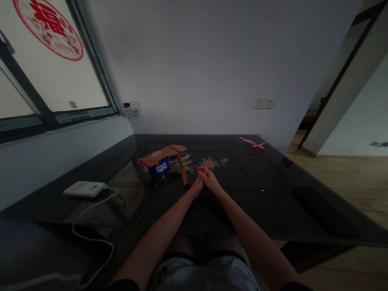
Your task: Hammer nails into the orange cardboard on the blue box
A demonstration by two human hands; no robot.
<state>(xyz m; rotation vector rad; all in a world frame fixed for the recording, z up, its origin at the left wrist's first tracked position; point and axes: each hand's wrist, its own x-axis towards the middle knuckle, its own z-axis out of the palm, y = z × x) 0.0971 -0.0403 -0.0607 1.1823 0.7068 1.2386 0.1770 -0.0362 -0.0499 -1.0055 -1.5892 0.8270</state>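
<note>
OK, your left hand [198,185] and right hand [211,180] are clasped together just below frame centre, over the dark table [242,206]. Brown stick [183,171] lies just left; blue box [159,167] farther left; pink ribbon [257,145] beyond, right of centre.

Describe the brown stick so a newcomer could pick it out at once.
On the dark table, find the person's clasped hands. Just left of them, and right of the blue box, lies the brown stick. Its long, slim, straight shape sets it apart from that squat, boxy neighbour.
</note>
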